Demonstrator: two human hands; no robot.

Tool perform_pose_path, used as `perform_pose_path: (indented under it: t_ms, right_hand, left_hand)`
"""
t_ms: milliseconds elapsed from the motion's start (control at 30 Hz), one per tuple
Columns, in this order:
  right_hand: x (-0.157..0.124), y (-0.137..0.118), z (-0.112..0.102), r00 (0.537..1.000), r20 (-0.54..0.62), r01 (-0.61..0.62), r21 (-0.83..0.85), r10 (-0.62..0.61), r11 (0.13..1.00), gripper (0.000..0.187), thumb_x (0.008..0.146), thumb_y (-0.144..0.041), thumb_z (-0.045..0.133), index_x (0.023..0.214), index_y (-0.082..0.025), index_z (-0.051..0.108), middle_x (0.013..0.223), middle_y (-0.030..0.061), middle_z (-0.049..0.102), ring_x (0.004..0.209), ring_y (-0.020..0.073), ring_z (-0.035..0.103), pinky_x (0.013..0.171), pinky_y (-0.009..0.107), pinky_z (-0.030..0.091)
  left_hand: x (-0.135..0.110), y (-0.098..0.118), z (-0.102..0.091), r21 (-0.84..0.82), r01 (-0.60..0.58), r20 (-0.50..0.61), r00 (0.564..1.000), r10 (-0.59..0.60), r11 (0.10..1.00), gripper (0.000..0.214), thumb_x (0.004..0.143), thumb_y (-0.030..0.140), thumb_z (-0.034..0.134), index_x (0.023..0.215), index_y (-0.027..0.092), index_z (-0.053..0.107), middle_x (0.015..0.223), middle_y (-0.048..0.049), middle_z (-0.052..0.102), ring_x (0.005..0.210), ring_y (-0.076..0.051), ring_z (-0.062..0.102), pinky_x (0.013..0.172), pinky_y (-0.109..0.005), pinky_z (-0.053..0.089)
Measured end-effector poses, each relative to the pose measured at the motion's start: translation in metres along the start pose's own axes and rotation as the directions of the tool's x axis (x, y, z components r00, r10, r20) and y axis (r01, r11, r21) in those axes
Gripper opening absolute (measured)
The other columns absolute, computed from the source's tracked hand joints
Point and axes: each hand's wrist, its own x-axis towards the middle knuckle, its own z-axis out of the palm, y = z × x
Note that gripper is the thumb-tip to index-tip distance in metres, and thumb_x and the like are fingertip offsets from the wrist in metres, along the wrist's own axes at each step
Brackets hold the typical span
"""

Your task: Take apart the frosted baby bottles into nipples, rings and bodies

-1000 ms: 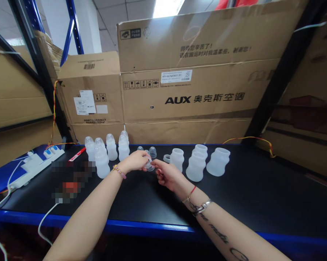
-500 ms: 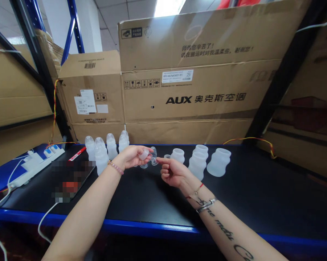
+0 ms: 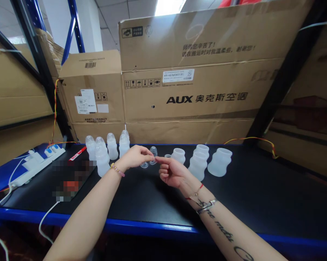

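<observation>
My left hand (image 3: 136, 157) hovers above the black bench, fingers drawn together and pointing right, and nothing shows in them. My right hand (image 3: 172, 172) faces it, with its index fingertip almost touching the left fingertips. Just beyond them stands a small translucent silicone teat (image 3: 153, 150). A clear disc (image 3: 144, 165) lies below my left fingers. Frosted silicone bottles stand on both sides, one (image 3: 112, 146) behind my left wrist and another (image 3: 197, 166) behind my right hand. A thin silicone ring (image 3: 167, 156) lies near the right-hand group.
A white power strip (image 3: 40, 161) with cables lies at the left, near a red marker (image 3: 77, 153) and a pixelated object (image 3: 72, 180). Large cardboard boxes (image 3: 185, 90) line the back of the blue-edged black bench (image 3: 141, 203). Dark shelving uprights frame both sides.
The small translucent cap seen in my left fingers earlier no longer shows. My left hand has closed its fingers, and the teat now stands on the bench.
</observation>
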Motion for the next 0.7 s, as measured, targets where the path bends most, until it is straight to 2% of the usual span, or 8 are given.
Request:
perform_pose_path:
  t_ms: [100,200,300,333,433,533,633,700]
  right_hand:
    - [-0.002,0.000,0.002,0.998,0.001,-0.066,-0.016,0.066,0.998,0.022,0.091,-0.021,0.053,0.069,-0.017,0.052,0.042,-0.0121,0.024,0.035,0.0026,0.019,0.034,0.014,0.017]
    - [-0.004,0.003,0.005,0.994,-0.036,-0.104,-0.106,0.100,0.989,0.022,0.090,-0.017,0.048,0.071,-0.013,0.058,0.040,-0.0113,0.026,0.034,0.0030,0.021,0.033,0.014,0.016]
    - [-0.005,0.007,0.007,0.994,-0.102,0.007,-0.184,-0.026,0.983,0.018,0.084,-0.013,0.051,0.066,-0.013,0.056,0.040,-0.0108,0.028,0.034,0.0029,0.020,0.033,0.015,0.014]
    - [-0.005,0.008,0.007,0.990,-0.119,0.051,-0.202,-0.077,0.978,0.018,0.082,-0.013,0.054,0.063,-0.014,0.054,0.040,-0.0106,0.028,0.035,0.0028,0.019,0.033,0.016,0.013]
    - [-0.003,0.011,0.007,0.971,-0.159,0.130,-0.273,-0.178,0.953,0.024,0.075,-0.012,0.060,0.056,-0.018,0.046,0.041,-0.0092,0.031,0.037,0.0032,0.022,0.034,0.017,0.013]
    - [0.000,0.016,0.006,0.961,-0.159,0.152,-0.384,-0.228,0.911,0.025,0.073,-0.017,0.066,0.057,-0.019,0.048,0.042,-0.0079,0.033,0.038,0.0046,0.025,0.035,0.018,0.013]
    - [0.003,0.020,0.005,0.949,-0.121,0.194,-0.501,-0.291,0.843,0.026,0.075,-0.025,0.069,0.058,-0.018,0.051,0.043,-0.0075,0.033,0.039,0.0052,0.024,0.036,0.019,0.012]
    - [0.004,0.022,0.005,0.930,-0.126,0.222,-0.553,-0.344,0.803,0.032,0.076,-0.026,0.069,0.054,-0.019,0.048,0.043,-0.0069,0.032,0.040,0.0050,0.024,0.037,0.020,0.013]
  left_hand:
    - [-0.001,-0.001,-0.005,0.100,-0.015,-0.034,0.999,0.018,0.995,0.025,0.075,0.032,0.066,0.085,0.011,0.074,0.070,-0.0023,0.065,0.056,-0.009,0.047,0.054,-0.022,0.035]
    - [-0.002,-0.003,-0.014,0.267,0.078,-0.118,0.992,-0.047,0.961,0.014,0.072,0.024,0.066,0.075,0.014,0.074,0.066,-0.0026,0.066,0.059,-0.012,0.053,0.057,-0.023,0.038]
    - [-0.003,-0.009,-0.019,0.389,0.217,-0.174,0.972,-0.160,0.895,0.002,0.062,0.014,0.070,0.063,0.016,0.071,0.060,-0.0038,0.065,0.063,-0.017,0.059,0.060,-0.025,0.041]
    - [-0.003,-0.012,-0.019,0.403,0.244,-0.179,0.966,-0.186,0.882,0.005,0.059,0.012,0.070,0.060,0.016,0.070,0.059,-0.0045,0.065,0.065,-0.018,0.060,0.062,-0.026,0.042]
    - [0.000,-0.021,-0.013,0.396,0.267,-0.184,0.960,-0.210,0.879,0.012,0.054,0.007,0.072,0.057,0.018,0.067,0.058,-0.0051,0.063,0.073,-0.022,0.064,0.067,-0.027,0.045]
    - [0.002,-0.023,-0.010,0.393,0.268,-0.193,0.959,-0.206,0.880,0.014,0.054,0.009,0.073,0.056,0.019,0.064,0.057,-0.0049,0.061,0.075,-0.023,0.064,0.069,-0.027,0.045]
    - [-0.001,-0.015,-0.014,0.380,0.253,-0.241,0.956,-0.169,0.890,0.010,0.061,0.019,0.073,0.061,0.018,0.063,0.058,-0.0045,0.059,0.071,-0.022,0.061,0.067,-0.028,0.043]
    - [-0.003,-0.005,-0.015,0.271,0.232,-0.260,0.952,-0.161,0.934,0.015,0.070,0.031,0.070,0.069,0.017,0.065,0.058,-0.0024,0.057,0.065,-0.018,0.057,0.063,-0.028,0.041]
